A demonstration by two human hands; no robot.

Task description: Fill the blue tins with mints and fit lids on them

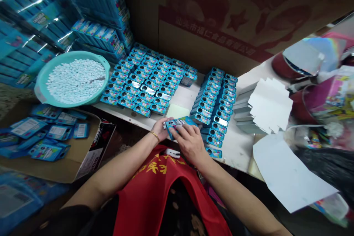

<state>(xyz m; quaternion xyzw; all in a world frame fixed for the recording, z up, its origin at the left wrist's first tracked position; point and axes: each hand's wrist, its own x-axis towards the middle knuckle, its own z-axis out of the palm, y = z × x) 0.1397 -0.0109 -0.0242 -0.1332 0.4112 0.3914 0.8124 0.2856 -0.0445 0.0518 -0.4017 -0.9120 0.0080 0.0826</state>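
A small blue candy box [180, 121] with printed lettering is held between my two hands, tilted in front of the table's near edge. My left hand [160, 128], with a gold bangle at its wrist, closes on the box's left end; something small and white shows there, too small to make out. My right hand [190, 141] lies over the box's upper face with its fingers curled round it. Rows of upright blue boxes [143, 81] stand beyond my hands. More boxes [214, 107] form two columns to the right.
A turquoise basin [41, 92] of small white candies stands left, above an open carton [83, 155] of blue boxes. Wrapped box stacks [35, 18] rise behind it. A large brown carton [188, 18] backs the table. Folded white card [271, 103] stands at right.
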